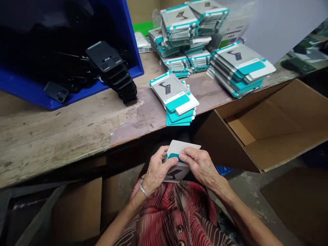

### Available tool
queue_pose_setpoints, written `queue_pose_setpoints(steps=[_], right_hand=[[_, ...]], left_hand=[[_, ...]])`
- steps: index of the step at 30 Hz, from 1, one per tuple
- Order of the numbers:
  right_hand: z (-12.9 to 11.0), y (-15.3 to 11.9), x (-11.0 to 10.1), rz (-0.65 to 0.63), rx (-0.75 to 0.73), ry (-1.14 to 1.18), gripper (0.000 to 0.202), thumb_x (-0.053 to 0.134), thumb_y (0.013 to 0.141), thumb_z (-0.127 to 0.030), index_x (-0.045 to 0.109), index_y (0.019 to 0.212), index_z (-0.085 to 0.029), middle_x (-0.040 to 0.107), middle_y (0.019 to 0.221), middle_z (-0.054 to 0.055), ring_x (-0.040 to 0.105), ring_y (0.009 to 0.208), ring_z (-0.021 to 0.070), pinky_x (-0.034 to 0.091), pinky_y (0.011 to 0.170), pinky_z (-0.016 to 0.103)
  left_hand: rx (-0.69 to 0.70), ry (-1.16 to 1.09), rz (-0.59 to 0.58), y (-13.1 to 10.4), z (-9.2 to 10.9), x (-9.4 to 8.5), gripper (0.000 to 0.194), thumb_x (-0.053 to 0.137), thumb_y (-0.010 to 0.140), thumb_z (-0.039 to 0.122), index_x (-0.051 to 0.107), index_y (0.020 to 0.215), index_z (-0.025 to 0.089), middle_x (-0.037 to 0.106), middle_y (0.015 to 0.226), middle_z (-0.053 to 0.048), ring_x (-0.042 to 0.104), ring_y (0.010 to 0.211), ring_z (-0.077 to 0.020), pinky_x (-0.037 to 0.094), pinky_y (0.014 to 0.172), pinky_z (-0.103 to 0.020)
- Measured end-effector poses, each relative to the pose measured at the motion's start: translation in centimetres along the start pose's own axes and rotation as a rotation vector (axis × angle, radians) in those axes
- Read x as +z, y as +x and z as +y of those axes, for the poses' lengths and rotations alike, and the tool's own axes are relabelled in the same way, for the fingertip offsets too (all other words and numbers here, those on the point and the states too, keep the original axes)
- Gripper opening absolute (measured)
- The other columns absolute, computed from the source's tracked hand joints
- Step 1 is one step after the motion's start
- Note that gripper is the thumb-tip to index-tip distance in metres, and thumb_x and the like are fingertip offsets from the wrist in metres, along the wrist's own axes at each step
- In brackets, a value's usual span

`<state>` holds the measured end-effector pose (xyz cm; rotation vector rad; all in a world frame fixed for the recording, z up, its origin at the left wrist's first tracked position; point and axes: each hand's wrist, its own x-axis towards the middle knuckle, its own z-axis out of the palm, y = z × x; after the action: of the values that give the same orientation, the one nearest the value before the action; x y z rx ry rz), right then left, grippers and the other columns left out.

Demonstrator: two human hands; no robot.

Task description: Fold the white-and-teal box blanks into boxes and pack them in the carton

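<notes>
My left hand (159, 168) and my right hand (196, 163) both grip a small carton (176, 174) above my lap. It is printed grey and teal with a dark device pictured on it, and a pale flap stands up at its far end. The left thumb lies across the teal band, while the right fingers press at the flap. Just beyond, a short stack of flat cartons (170, 89) with the same print rests at the table edge. To its left leans a stack of black plastic parts (109, 63).
A blue bin (139, 65) holding dark parts stands on the wooden table (77, 126) at left. More carton stacks (179, 20) are piled at the back, with another stack (241, 65) at right. An open cardboard box (230, 147) sits below the table's right edge.
</notes>
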<state>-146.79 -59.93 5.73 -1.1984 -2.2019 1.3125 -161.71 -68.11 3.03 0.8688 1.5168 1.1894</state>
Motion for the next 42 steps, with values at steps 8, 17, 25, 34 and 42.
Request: queue_pose_setpoints(steps=[8,17,25,34,42], right_hand=[[-0.1,0.0,2.1,-0.072,0.355,0.544,0.015,0.060,0.066,-0.028,0.048,0.066,-0.019,0.043,0.050,-0.007,0.033,0.046,0.0070,0.026,0.044,0.020],[1.7,1.0,3.0,-0.232,0.067,0.183,0.011,0.053,0.077,-0.021,0.049,0.067,-0.019,0.048,0.057,-0.004,0.043,0.054,0.0102,0.033,0.054,0.023],[1.2,-1.6,3.5,-0.072,-0.439,-0.591,0.018,0.046,0.091,-0.016,0.060,0.102,-0.017,0.062,0.098,0.013,0.050,0.085,0.0224,0.037,0.071,0.035],[3.3,-1.6,3.4,0.229,-0.661,-0.576,0.014,0.050,0.090,-0.011,0.057,0.102,-0.012,0.058,0.115,0.020,0.054,0.098,0.0229,0.041,0.081,0.040],[4.4,-2.5,4.6,0.276,-0.647,-0.558,0.025,0.054,0.090,-0.017,0.055,0.115,-0.015,0.057,0.113,0.016,0.051,0.104,0.0244,0.042,0.086,0.042]], left_hand=[[0.620,0.323,0.275,-1.9,-5.1,0.5,0.031,0.066,0.083,0.024,0.065,0.114,0.025,0.057,0.120,-0.008,0.064,0.094,-0.0167,0.055,0.081,-0.031],[0.654,0.558,0.133,-2.1,-4.5,-1.4,0.025,0.065,0.083,0.025,0.065,0.108,0.020,0.056,0.086,-0.003,0.057,0.073,-0.0114,0.050,0.063,-0.022],[0.585,0.608,0.078,-1.3,-4.0,-2.2,0.019,0.063,0.082,0.020,0.059,0.101,0.017,0.047,0.081,0.000,0.049,0.069,-0.0106,0.045,0.063,-0.021],[0.588,0.636,0.023,-1.1,-3.7,-2.1,0.020,0.061,0.083,0.021,0.056,0.101,0.016,0.053,0.101,-0.009,0.056,0.090,-0.0171,0.049,0.077,-0.029],[0.567,0.694,0.014,-1.4,-3.4,-2.3,0.018,0.058,0.085,0.022,0.054,0.102,0.016,0.052,0.111,-0.013,0.056,0.100,-0.0203,0.050,0.082,-0.033]])
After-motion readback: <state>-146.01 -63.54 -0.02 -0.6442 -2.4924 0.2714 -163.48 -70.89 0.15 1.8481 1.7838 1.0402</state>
